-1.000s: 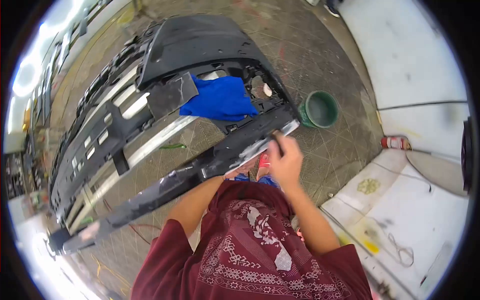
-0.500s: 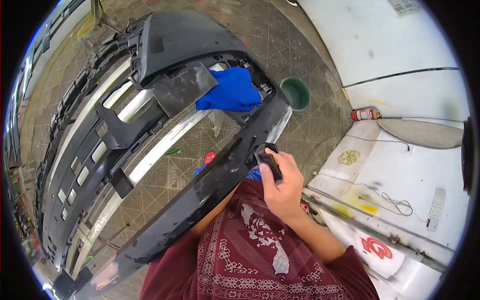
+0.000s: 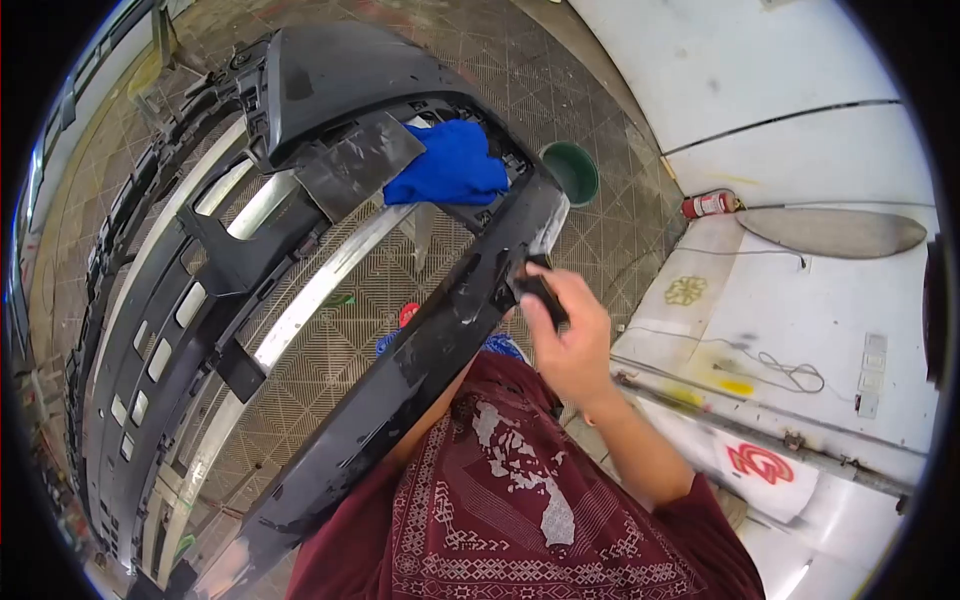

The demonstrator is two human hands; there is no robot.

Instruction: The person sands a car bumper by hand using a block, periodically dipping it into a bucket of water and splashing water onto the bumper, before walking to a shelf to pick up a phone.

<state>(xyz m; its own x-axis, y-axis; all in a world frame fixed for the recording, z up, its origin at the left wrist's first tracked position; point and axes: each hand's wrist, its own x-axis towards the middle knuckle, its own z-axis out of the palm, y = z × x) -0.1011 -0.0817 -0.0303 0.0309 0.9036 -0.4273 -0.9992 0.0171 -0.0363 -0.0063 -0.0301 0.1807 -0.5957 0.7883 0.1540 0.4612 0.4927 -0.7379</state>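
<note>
My right hand [image 3: 575, 335] grips a black sanding pad [image 3: 545, 300], thumb on one side and fingers on the other. It presses the pad to the edge of a black car bumper [image 3: 370, 400], whose surface looks wet in patches. Just beyond the pad is a pale, scuffed patch [image 3: 550, 230] on the bumper's corner. My left forearm [image 3: 435, 425] passes beneath the bumper, which hides the left hand. A blue cloth [image 3: 450, 165] and a dark flat sheet [image 3: 365, 160] lie on top of the bumper.
A green bucket [image 3: 572, 172] stands on the patterned floor mat [image 3: 340, 345] beyond the bumper's corner. To the right are a fire extinguisher [image 3: 710, 205], a grey oval board [image 3: 832, 232] and a loose cable [image 3: 790, 375] by a white wall [image 3: 800, 70].
My right hand, still gripping the pad, has shifted slightly along the bumper edge toward its corner. The whole view has slid a little, placing the bumper, cloth and bucket further left.
</note>
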